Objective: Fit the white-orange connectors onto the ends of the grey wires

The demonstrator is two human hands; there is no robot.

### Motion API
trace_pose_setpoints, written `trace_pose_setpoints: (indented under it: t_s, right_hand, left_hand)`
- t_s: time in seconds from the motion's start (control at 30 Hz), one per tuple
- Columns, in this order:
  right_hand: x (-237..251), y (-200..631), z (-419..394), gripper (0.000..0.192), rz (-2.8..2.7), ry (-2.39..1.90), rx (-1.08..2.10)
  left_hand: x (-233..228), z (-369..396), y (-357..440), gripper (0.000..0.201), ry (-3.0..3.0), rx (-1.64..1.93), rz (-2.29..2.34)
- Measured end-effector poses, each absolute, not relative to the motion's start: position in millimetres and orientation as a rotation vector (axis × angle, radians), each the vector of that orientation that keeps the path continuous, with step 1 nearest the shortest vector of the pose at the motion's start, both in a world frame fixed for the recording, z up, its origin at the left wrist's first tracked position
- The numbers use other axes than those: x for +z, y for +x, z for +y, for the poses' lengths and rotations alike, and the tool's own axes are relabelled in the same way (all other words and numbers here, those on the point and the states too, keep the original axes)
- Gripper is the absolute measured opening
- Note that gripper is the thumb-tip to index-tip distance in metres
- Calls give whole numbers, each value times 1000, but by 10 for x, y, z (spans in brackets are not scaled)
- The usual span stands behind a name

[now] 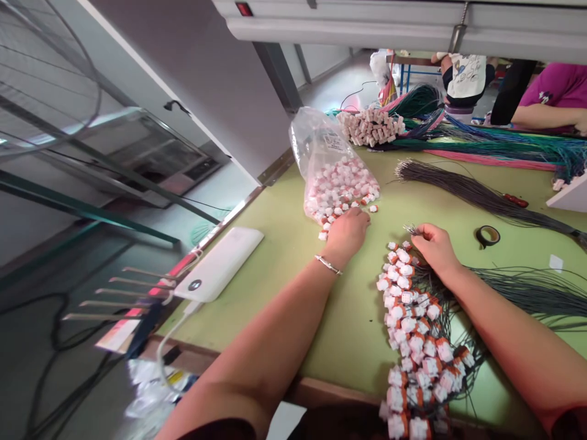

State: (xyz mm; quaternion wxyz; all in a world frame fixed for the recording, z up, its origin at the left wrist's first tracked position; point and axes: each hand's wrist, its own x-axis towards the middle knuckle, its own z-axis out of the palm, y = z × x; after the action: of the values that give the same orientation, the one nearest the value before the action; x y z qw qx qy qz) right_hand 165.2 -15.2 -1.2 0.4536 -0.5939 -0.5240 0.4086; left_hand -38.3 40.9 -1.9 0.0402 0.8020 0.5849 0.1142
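Note:
My left hand [347, 232] is among small white-and-orange plastic connectors at the mouth of a clear plastic bag [316, 143]. Its fingers curl downward, and what lies under the fingertips is hidden. One loose connector [373, 209] rests just right of those fingers. My right hand [435, 245] pinches several dark wires near their bare metal terminals [409, 230], which stick out past the fingertips. Below it, a long heap of white-and-orange connectors [408, 324] on dark wires runs toward the table's front edge. More dark wires [518, 287] trail off rightward beneath my right forearm.
A white power bank [220, 263] with a cable lies at the left edge. Black tape [487, 236], a dark wire bundle [468, 189] and a red-handled tool [516, 200] are on the right. Coloured wires [481, 143] span the back, with other people beyond. A lamp housing [389, 30] hangs overhead.

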Motion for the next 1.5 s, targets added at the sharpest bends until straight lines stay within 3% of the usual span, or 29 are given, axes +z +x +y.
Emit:
trace_pose_setpoints:
  t_s: [0.13,0.27,0.47,0.93,1.23,1.5]
  right_hand:
    - [27,1648,-162,13,-1267,-1435,1079]
    - [80,1623,-185,11,-1228,-1404,1130]
    - [74,1608,-193,9,-1271,-1416,1132]
    - [-7,1622,-165,11,-1550,-1440,963]
    - [26,1623,-189,18,-1271,-1395,1164]
    - [98,1620,-203,16,-1226,-1403,1129]
  left_hand:
    - [1,329,-381,28,2366,705,1615]
    - [56,205,-285,23,1858,1057,1316]
    - [120,-2,-67,18,1256,900,1037]
    - [49,-34,32,18,1210,942,967]
    - [67,-43,42,16,1149,928,1029]
    - [48,22,-85,27,828,962,730]
